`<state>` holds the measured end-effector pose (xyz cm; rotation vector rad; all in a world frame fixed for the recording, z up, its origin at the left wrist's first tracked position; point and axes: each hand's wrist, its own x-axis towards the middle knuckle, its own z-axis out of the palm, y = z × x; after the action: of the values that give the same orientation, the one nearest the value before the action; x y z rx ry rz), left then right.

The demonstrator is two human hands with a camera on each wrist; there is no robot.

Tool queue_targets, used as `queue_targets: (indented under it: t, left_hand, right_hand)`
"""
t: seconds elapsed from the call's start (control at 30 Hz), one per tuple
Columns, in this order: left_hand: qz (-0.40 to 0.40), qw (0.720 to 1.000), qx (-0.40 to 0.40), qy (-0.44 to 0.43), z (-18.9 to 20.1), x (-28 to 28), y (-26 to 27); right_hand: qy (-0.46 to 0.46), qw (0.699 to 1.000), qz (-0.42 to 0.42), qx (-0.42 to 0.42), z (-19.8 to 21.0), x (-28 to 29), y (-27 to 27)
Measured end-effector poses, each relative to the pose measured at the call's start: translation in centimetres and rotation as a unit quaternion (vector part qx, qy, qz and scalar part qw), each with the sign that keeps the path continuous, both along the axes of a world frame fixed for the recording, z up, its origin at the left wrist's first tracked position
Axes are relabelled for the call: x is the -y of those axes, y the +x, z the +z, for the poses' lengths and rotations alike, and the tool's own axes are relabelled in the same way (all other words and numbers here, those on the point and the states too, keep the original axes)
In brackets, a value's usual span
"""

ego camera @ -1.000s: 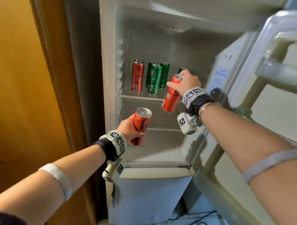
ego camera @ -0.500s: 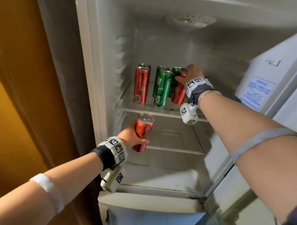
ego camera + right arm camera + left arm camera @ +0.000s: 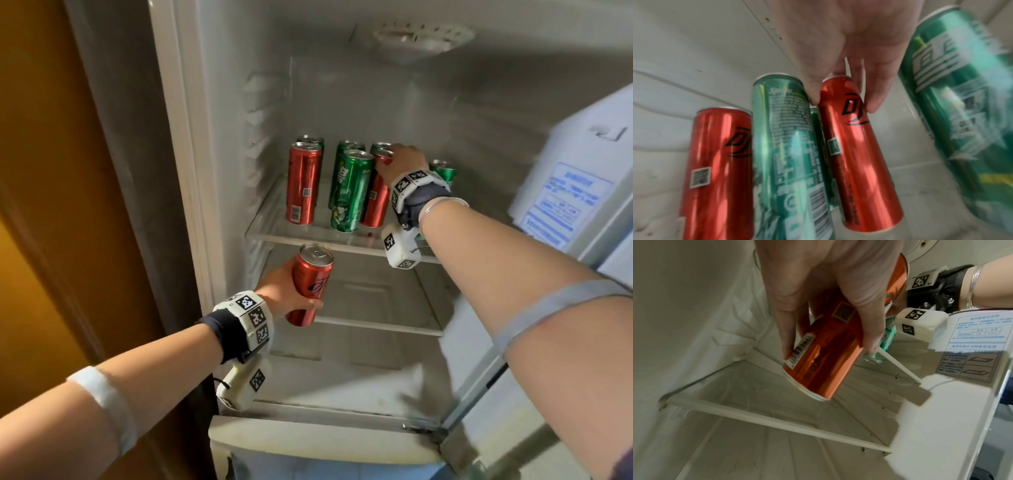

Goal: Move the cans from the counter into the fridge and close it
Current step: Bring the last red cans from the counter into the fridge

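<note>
The fridge stands open, and several red and green cans stand on its upper glass shelf point(image 3: 301, 236). My right hand point(image 3: 402, 161) reaches in and grips the top of a red can point(image 3: 375, 202) point(image 3: 855, 146) standing beside a green can point(image 3: 349, 192); thumb and fingers pinch its upper end in the right wrist view. My left hand point(image 3: 284, 291) holds another red can point(image 3: 310, 284) point(image 3: 822, 356) tilted in front of the lower shelf point(image 3: 777, 420), fingers curled round its body. Another red can point(image 3: 303, 183) stands at the shelf's left.
The fridge door point(image 3: 579, 185) with a blue-printed label hangs open on the right. A brown wooden panel point(image 3: 51, 171) borders the fridge on the left. A green can point(image 3: 443, 171) stands behind my right wrist. The fridge floor point(image 3: 342, 377) lies below the lower shelf.
My right hand has carried its red can in over the upper shelf and stood it next to the green can. The left hand with its can has moved slightly closer to the fridge.
</note>
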<state>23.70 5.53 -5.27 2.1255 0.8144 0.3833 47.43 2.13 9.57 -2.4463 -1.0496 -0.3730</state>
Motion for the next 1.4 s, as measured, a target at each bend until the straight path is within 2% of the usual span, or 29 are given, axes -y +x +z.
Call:
queue_targets:
  t: [0.1,0.2,0.27,0.37,0.47,0.6,0.7,0.8,1.0,1.3,1.4]
  left_hand:
    - [-0.022,1.000,0.014,0.001,0.8,0.5,-0.3]
    - [-0.051,0.998,0.031,0.001,1.8,1.0,-0.5]
    - [-0.070,0.996,0.046,0.004,2.4,1.5,-0.5]
    - [-0.093,0.995,0.041,0.017,3.3,1.9,-0.1]
    - [-0.106,0.993,0.042,0.028,4.2,2.2,0.4]
    - [-0.097,0.993,0.037,0.057,5.3,2.8,0.8]
    - [-0.088,0.994,0.042,0.058,5.8,2.9,1.3]
    - [-0.089,0.993,0.044,0.058,5.9,3.1,1.7]
    - [-0.090,0.990,0.078,0.076,5.7,4.0,2.1]
    - [-0.106,0.990,0.066,0.074,3.9,2.0,1.1]
    - [-0.105,0.988,0.084,0.073,3.4,1.4,1.0]
  right_hand:
    - [0.034,0.999,-0.033,0.007,0.0,1.6,-1.3]
    - [0.041,0.999,-0.033,-0.011,-0.1,3.2,-3.7]
    - [0.040,0.999,-0.014,-0.030,-0.5,4.2,-5.5]
    - [0.073,0.992,0.068,-0.071,-2.2,5.9,-8.1]
    - [0.059,0.983,0.131,-0.118,-3.1,7.4,-10.6]
    - [0.038,0.972,0.158,-0.169,-3.1,8.5,-11.9]
    - [0.002,0.976,0.161,-0.150,-3.1,9.5,-12.3]
    - [-0.012,0.982,0.146,-0.121,-3.4,10.0,-12.5]
    - [0.044,0.991,0.091,-0.088,-3.5,10.5,-12.5]
    - [0.112,0.990,-0.069,-0.049,2.4,12.5,-7.8]
    - [0.105,0.987,-0.115,-0.043,3.5,13.2,-5.9]
